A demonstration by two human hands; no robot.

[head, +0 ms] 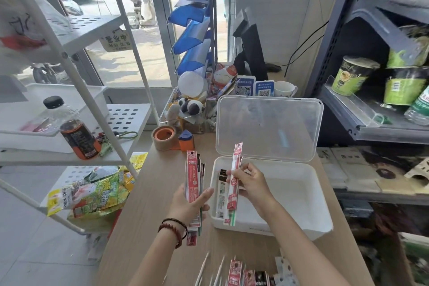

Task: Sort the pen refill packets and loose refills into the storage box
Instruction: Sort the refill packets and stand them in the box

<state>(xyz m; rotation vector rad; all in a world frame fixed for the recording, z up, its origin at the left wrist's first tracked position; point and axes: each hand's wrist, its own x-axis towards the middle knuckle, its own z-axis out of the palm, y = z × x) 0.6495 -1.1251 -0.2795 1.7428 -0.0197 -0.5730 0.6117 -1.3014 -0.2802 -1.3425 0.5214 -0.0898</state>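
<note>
Refill packets (193, 176) are gripped as an upright stack in the left hand (185, 204), fingers and thumb curled round the lower half, just left of the box (290, 195). A single red packet (233, 195) is pinched near its middle by the right hand (253, 186), thumb and fingertips closed on it. It is held nearly upright over the box's left end, its lower tip crossing the near rim. The box is set toward the right edge of the desk (148, 216), and its clear lid (269, 127) is stood open at the far side. Inside, a black packet (221, 190) is laid along the left wall. Further packets (234, 274) and loose refills (218, 269) are spread at the desk's near edge, partly cut off by the frame. A tape roll (164, 137) is seen near the desk's far-left corner, well apart from both hands. Bracelets (174, 230) are worn on the left wrist
</note>
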